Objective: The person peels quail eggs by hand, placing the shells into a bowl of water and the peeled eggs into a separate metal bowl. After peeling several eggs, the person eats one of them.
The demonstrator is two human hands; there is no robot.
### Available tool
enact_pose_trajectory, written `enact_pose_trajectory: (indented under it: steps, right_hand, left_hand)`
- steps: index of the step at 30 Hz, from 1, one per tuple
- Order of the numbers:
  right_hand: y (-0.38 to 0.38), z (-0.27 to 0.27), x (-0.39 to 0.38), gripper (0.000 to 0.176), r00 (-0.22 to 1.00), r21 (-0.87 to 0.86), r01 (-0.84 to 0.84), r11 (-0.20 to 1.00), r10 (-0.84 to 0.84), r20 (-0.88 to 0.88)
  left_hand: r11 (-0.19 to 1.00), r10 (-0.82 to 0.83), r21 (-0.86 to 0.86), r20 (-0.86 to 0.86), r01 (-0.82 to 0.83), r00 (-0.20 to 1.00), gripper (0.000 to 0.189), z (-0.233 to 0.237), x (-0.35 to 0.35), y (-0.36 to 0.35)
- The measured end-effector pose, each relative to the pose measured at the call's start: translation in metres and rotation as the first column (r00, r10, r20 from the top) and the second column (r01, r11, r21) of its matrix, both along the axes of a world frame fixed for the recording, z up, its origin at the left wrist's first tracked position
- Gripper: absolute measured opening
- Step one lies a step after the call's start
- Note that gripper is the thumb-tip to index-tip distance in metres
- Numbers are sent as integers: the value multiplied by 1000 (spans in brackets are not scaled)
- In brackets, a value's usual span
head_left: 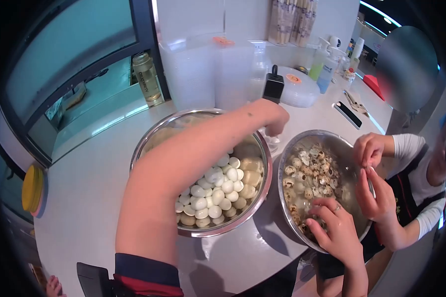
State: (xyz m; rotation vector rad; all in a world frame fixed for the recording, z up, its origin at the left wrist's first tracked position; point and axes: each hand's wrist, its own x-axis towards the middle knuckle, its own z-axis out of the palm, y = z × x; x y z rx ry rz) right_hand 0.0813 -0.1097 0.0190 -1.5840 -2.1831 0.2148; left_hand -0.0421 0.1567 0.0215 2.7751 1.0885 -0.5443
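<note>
My left arm reaches across a steel bowl (158,131) of peeled white quail eggs (218,190). At its far end my left hand (276,120) is curled downward, its fingertips mostly hidden, above a small clear plastic item (272,142) between the bowls. My right hand (336,230) dips into a second steel bowl (284,198), fingers bent but apart, touching the water and speckled quail eggs (316,171). Some of those eggs have cracked shells. Across that bowl, a co-worker's two hands (373,168) meet at the fingertips; whatever they hold is too small to make out.
Stacked clear plastic containers (191,74) and a round lidded tub (297,91) stand at the back. Beyond are pump bottles (327,72) and a phone (348,115). A black boxy object (273,88) shows above my left hand. A bottle (147,79) stands by the window.
</note>
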Motion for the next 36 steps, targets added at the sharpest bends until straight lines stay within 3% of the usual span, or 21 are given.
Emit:
enact_pose_trajectory:
  steps: [1, 3, 7, 9, 10, 12, 17, 19, 20, 23, 26, 28, 30, 34, 36]
  right_hand:
    - [1, 0, 0, 17, 1000, -45, 1, 999, -1, -5]
    - [3, 3, -7, 16, 1000, -79, -16, 997, 16, 1]
    - [7, 4, -8, 17, 999, -134, -21, 991, 24, 23]
    - [9, 2, -9, 17, 999, -136, -25, 990, 30, 36]
    - [10, 2, -9, 18, 999, -140, -27, 990, 33, 37]
    - [11, 2, -9, 18, 999, -146, -24, 989, 31, 44]
    - [11, 3, -9, 19, 999, -160, -16, 987, 21, 29]
    - [9, 4, -8, 19, 999, -149, -13, 989, 18, 33]
    - [10, 3, -8, 20, 999, -135, -13, 991, 17, 32]
    - [8, 5, -6, 19, 999, -142, 5, 990, 0, 39]
    - [4, 8, -3, 19, 998, -113, 7, 994, 1, 69]
    - [1, 8, -2, 20, 998, -120, 19, 993, -12, 64]
    - [-1, 5, 0, 21, 1000, -99, 23, 995, -23, -5]
    - [-2, -6, 11, 21, 998, -89, 22, 996, -27, -51]
    - [-2, -2, 10, 22, 998, -117, 42, 992, -47, -41]
  left_hand:
    - [1000, 20, -4, 7, -20, 1000, 23, -2, 3, 0]
    - [996, -62, -67, -155, 52, 986, 24, -8, 7, 3]
    - [991, -86, -116, -194, 64, 977, 28, -27, 11, 12]
    - [980, -9, -199, -25, 4, 1000, 33, -33, 11, 16]
    - [978, -16, -209, -22, 12, 1000, 33, -39, 13, 20]
    - [975, -118, -176, 115, 137, 986, 36, -54, 17, 28]
    - [958, -116, -236, 207, 165, 972, 33, -64, 21, 26]
    - [960, -118, -228, 207, 165, 971, 33, -50, 15, 22]
    - [936, -70, -312, 290, 163, 955, 33, -38, 8, 24]
    - [805, 164, -551, 565, 221, 808, 33, 15, -37, 21]
    - [548, 416, -719, 677, 427, 607, 40, 58, -89, -4]
    - [340, 521, -696, 699, 632, 490, 45, 74, -120, -25]
    - [284, 556, -664, 702, 692, 446, 46, 85, -144, -48]
    - [332, 492, -671, 723, 663, 486, 42, 102, -175, -89]
    - [496, 524, -783, 614, 374, 590, 42, 102, -188, -107]
